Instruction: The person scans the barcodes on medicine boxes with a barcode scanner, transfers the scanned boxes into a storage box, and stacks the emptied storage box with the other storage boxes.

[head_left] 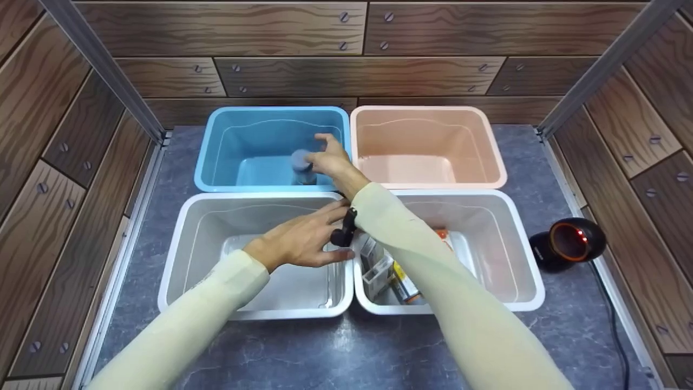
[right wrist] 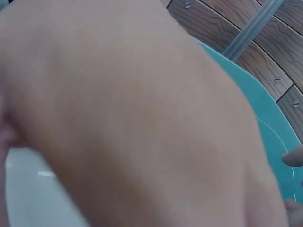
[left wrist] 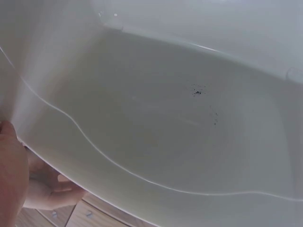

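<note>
My right hand (head_left: 331, 161) reaches over the right side of the blue bin (head_left: 260, 189), its fingers spread. Just left of its thumb is a small blurred cylinder with a grey-blue top (head_left: 301, 162), inside the bin's outline; its kind is not clear. At the right wrist view's edge the fingertips (right wrist: 294, 157) show apart, with nothing between them. My left hand (head_left: 303, 237) hovers over the left grey bin (head_left: 174, 260), fingers extended toward the rim it shares with the right grey bin (head_left: 533, 281). A black strap device (head_left: 344, 230) sits at the right wrist.
Several small boxes, including a yellow and white box (head_left: 403, 283), lie in the right grey bin, partly behind my right sleeve. A peach bin (head_left: 495, 162) stands back right. A black scanner (head_left: 568, 244) with a red light and a cable is at right. Wood-patterned walls enclose the table.
</note>
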